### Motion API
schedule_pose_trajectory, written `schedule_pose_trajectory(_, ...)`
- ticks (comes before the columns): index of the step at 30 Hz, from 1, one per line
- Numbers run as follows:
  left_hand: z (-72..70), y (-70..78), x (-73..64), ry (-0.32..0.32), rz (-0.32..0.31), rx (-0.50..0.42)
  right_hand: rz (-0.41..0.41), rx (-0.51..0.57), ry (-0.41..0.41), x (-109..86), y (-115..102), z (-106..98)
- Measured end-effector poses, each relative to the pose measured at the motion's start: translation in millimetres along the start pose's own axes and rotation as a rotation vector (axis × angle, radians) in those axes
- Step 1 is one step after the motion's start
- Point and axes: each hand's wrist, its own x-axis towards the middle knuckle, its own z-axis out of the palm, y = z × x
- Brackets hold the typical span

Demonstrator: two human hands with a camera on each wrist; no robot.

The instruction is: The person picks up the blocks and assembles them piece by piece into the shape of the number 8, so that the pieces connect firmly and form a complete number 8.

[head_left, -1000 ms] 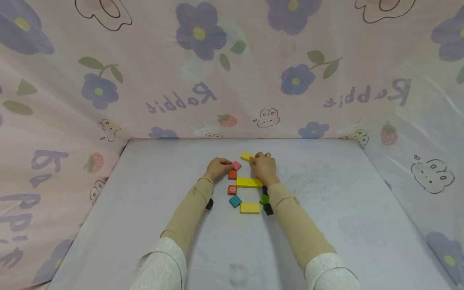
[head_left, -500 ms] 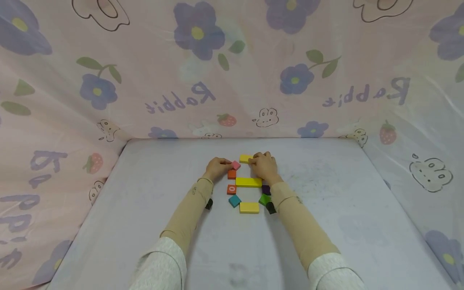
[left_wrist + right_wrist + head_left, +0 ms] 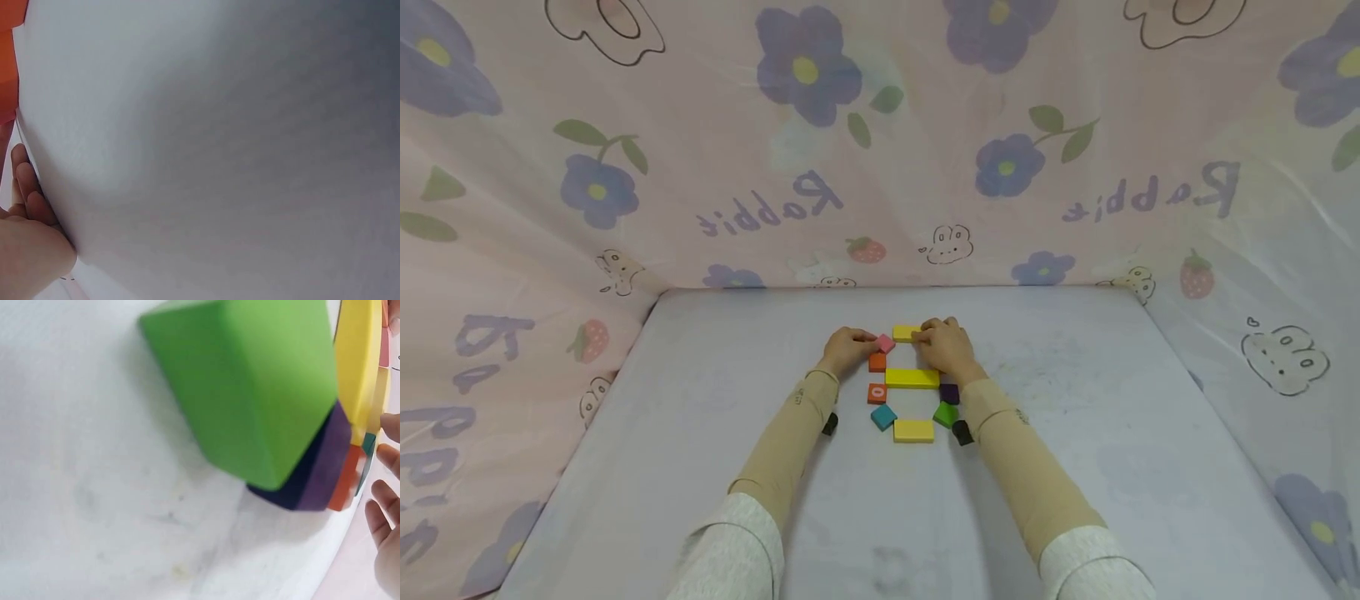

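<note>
Near the back of the white table, my left hand [image 3: 847, 350] pinches the left corner of a small pink block [image 3: 886, 343]. My right hand [image 3: 947, 345] holds the right end of a yellow rectangular block [image 3: 903, 333], which lies close to the pink one; its fingertips cover that end. Below the pink block is an orange block [image 3: 877, 363]. A long yellow block [image 3: 912, 379] lies crosswise between the hands. In the right wrist view, the right hand's fingers [image 3: 389, 503] are loosely bent, beside a row of blocks.
Nearer the person lie an orange block marked 0 [image 3: 877, 394], a teal block [image 3: 883, 417], a pale yellow block [image 3: 913, 432], a green block [image 3: 946, 414] and a dark purple block [image 3: 950, 393]. Patterned cloth [image 3: 880, 167] walls the table's back and sides.
The right hand has turned the upper yellow block from slanted to nearly level and brought it slightly toward the person. The left hand has stayed at the pink block.
</note>
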Motion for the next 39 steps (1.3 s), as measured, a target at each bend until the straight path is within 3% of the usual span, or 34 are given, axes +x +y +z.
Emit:
schedule_pose_trajectory(21,1.3,-3.0,6.1,0.028,0.018,0.027,-0.026,0.016,0.017,-0.2,3.0,2.9)
schedule_pose_trajectory(32,-0.1,-2.6,7.0,0.037,0.004,-0.036,-0.037,0.053,0.064,2.9,6.4,0.9)
schedule_pose_trajectory(37,-1.8,0.2,3.8,0.029,0.039,-0.037,-0.029,0.106,0.1,0.1,14.7,-7.4)
schedule_pose_trajectory(39,-3.0,1.6,1.0,0.035,0.076,0.014,-0.039,0.141,0.091,-2.5,18.6,-14.0)
